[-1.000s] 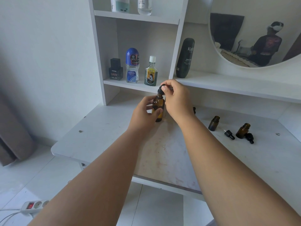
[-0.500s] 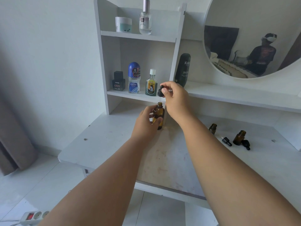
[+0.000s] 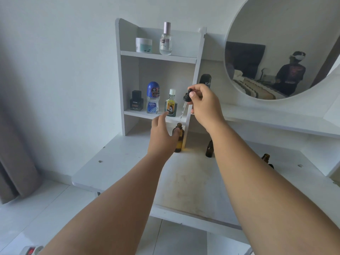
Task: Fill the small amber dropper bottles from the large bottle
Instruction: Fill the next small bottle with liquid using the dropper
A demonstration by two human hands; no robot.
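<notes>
Left hand (image 3: 161, 137) in centre of frame, grip loose and spread, index finger pointing up; thumb seems to touch large amber bottle (image 3: 178, 138), contact not clear. Bottle stands upright and uncapped on table (image 3: 117, 162), beside shelf post. Just above and right: right hand (image 3: 204, 103), grip pinching black dropper cap (image 3: 187, 96), glass pipette (image 3: 183, 112) hanging down, clear of bottle mouth. Right of centre: small amber bottle (image 3: 209, 149) upright, partly behind right forearm. Far right: another small bottle (image 3: 265, 157), open, on table.
</notes>
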